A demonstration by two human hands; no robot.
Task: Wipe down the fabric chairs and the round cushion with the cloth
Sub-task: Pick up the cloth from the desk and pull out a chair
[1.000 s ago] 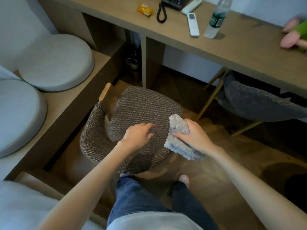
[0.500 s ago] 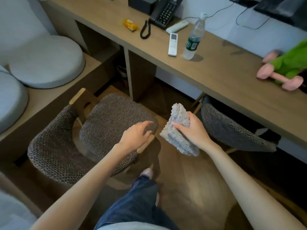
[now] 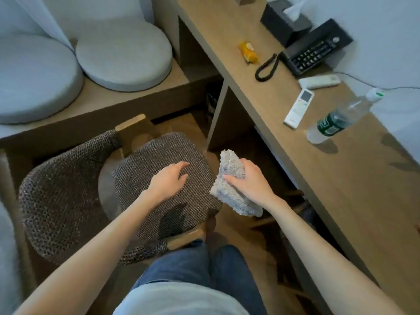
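Shifting since half a second back: left hand (image 3: 169,181) is coming off the seat's near edge and is now resting on top of the seat of the brown woven chair (image 3: 68,189), fingers loosely spread and gripping nothing. Chair is sitting lower left of centre, backrest curving toward the left edge of frame. The grey chair under the desk (image 3: 341,169) is dropping out of sight.

Head view: right hand (image 3: 248,185) is clutching the bunched grey cloth (image 3: 230,165), fingers curled round its middle, just right of centre. Cloth is hanging beside the seat's right rim, apparently not touching the fabric. One round cushion (image 3: 122,57) is lying on the ledge at upper left, a larger cushion (image 3: 34,78) beside it, both well apart from the cloth.

Reading: left hand seems to be steadying the chair, and no wiping is happening at this instant. Next move is probably bringing the cloth leftward onto the seat. Nothing is showing whether the cushion has been wiped.
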